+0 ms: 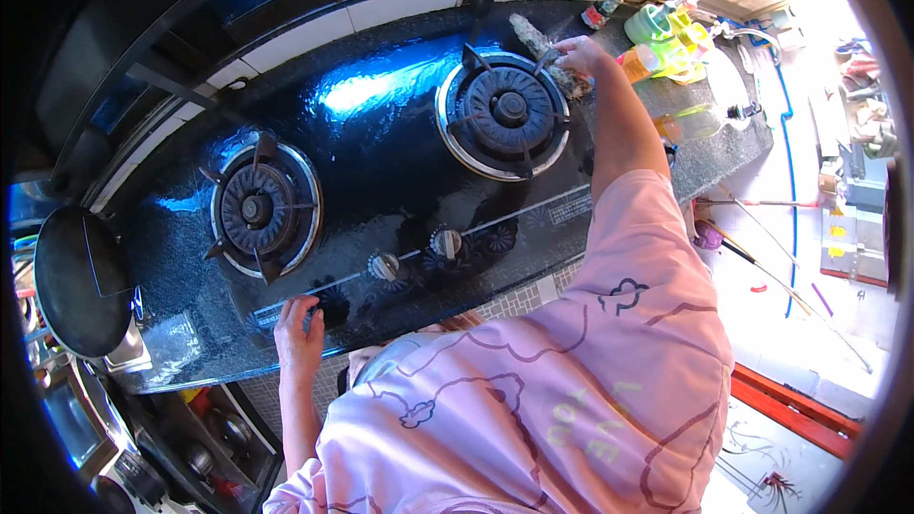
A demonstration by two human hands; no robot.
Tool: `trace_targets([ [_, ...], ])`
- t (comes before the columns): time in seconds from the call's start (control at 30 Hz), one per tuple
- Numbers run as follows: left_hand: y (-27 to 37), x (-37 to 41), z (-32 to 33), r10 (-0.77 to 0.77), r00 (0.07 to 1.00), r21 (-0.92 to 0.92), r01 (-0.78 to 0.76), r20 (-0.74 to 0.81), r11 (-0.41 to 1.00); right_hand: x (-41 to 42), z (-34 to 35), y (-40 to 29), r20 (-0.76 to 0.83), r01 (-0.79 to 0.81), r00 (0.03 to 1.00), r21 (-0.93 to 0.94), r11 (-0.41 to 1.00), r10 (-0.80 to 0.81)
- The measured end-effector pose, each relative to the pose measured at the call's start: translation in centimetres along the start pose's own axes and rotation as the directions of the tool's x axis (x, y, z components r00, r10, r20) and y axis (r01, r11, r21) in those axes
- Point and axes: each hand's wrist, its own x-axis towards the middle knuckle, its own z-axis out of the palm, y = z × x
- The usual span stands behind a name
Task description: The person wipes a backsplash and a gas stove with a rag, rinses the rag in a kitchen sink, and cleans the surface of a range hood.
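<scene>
A gas hob with a dark, shiny glass top [400, 185] lies before me, wet-looking and reflecting blue light. My right hand [580, 57] is at the far right of it, with its fingers on a grey, shaggy cloth [530, 34]. The cloth lies bunched beside the right burner [508, 108], close to its pan support. My left hand [298, 335] rests at the hob's front left edge, holding nothing, thumb and fingers apart. Nearest to it is the left burner [255, 210]. Two control knobs, the left knob [383, 266] and right knob [446, 243], sit between the hands.
A red-capped bottle [605, 6], a green cup [648, 23] and a clear bottle lying down [696, 123] occupy the right counter. A black wok [82, 282] stands at the left end. White tiles [407, 8] line the back. Sticks [767, 271] lie across the floor at right.
</scene>
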Motion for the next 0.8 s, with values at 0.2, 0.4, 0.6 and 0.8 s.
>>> trace_targets([
  [0.2, 0.9, 0.2, -0.4, 0.06, 0.997, 0.017, -0.061, 0.051, 0.998, -3.5, 1.4, 3.7, -0.15, -0.084, 0.986, -0.109, 0.99, 0.067],
  [0.4, -0.1, 0.4, -1.5, 0.162, 0.985, 0.006, -0.162, 0.06, 0.987, -9.8, 4.2, 4.7, -0.259, -0.032, 0.964, -0.351, 0.936, -0.065],
  [0.6, -0.9, -0.6, -2.5, 0.26, 0.961, -0.024, -0.259, 0.092, 0.966, -16.6, 8.4, 6.2, -0.396, -0.108, 0.918, -0.281, 0.954, -0.013],
  [0.8, -2.4, -2.7, -3.4, 0.29, 0.951, -0.069, -0.284, 0.104, 0.956, -22.8, 14.4, 1.9, -0.557, -0.225, 0.829, -0.244, 0.943, 0.054],
])
